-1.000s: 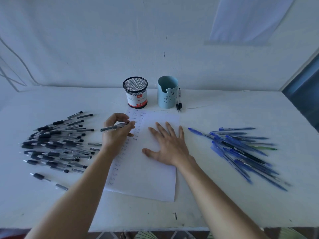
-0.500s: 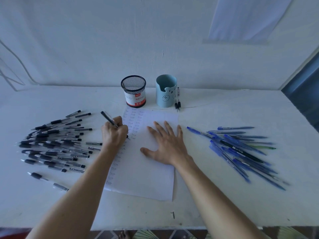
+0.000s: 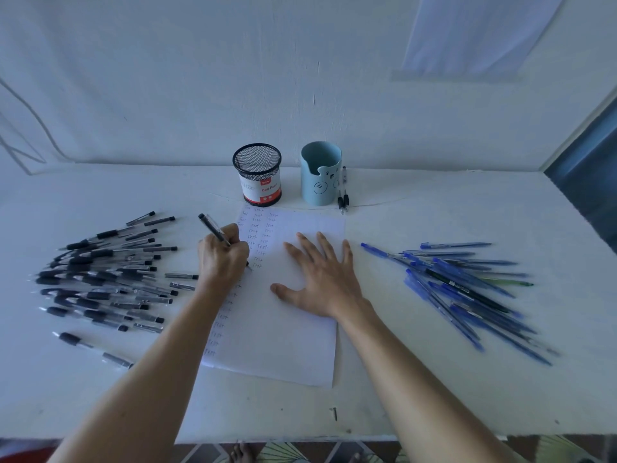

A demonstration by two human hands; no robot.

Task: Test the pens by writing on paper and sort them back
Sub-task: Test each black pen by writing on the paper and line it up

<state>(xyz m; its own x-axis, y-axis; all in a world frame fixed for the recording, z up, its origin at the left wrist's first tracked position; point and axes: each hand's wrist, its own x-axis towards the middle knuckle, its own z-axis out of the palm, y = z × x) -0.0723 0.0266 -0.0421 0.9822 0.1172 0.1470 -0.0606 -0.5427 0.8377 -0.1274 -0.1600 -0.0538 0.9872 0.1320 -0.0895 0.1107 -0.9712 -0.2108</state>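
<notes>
My left hand (image 3: 222,259) grips a black pen (image 3: 211,228) in a writing hold, its tip on the white paper (image 3: 277,335) beside columns of the handwritten word "Test". My right hand (image 3: 322,279) lies flat, fingers spread, on the middle of the paper. Left of the sheet sprawls a big pile of black pens (image 3: 103,279). To its right lies a pile of blue pens (image 3: 467,289). Behind the paper stand a black mesh pen cup (image 3: 257,175) and a light blue bear cup (image 3: 320,173).
Two black pens (image 3: 343,195) lie against the blue cup's right side. A small dark screw (image 3: 334,413) rests near the front edge of the white table (image 3: 434,396). The wall runs right behind the cups, and a dark opening is at the far right.
My left hand turned the black pen from a loose sideways hold into a writing grip and lowered its tip onto the paper. My right hand stayed flat on the sheet.
</notes>
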